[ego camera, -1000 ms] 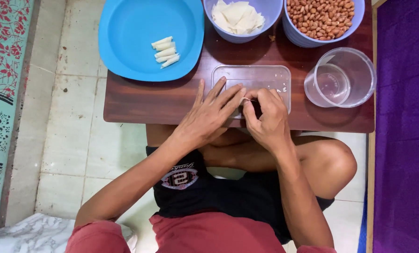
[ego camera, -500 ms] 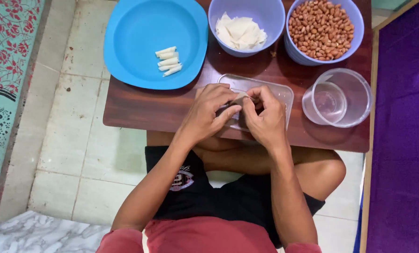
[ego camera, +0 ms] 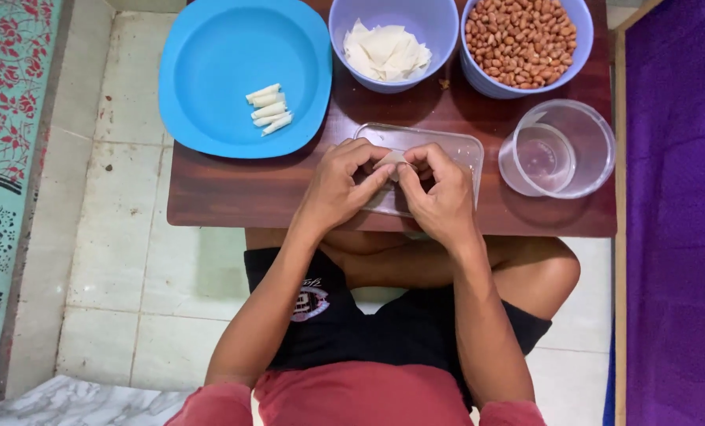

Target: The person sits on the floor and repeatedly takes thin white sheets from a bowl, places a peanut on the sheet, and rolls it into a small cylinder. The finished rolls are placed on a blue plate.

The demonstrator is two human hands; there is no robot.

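My left hand point(ego camera: 343, 188) and my right hand point(ego camera: 439, 191) meet over a clear rectangular lid point(ego camera: 461, 150) on the low brown table point(ego camera: 234, 189). Between their fingertips they pinch a small pale pastry wrapper point(ego camera: 390, 162), partly hidden by the fingers. A blue plate point(ego camera: 226, 63) at the far left carries several small rolled white pieces point(ego camera: 269, 109). Behind my hands stands a purple bowl of white wrapper sheets point(ego camera: 388, 49). To its right is a purple bowl of brown peanuts point(ego camera: 522, 35).
A clear round container point(ego camera: 561, 150) with a smaller clear cup inside sits at the table's right end. A purple cloth surface point(ego camera: 680, 213) borders the right side. Tiled floor and a patterned mat point(ego camera: 5, 158) lie to the left. My crossed legs are under the table.
My left hand went from flat and spread on the lid to curled fingers; both hands now pinch the wrapper together. The view has shifted slightly.
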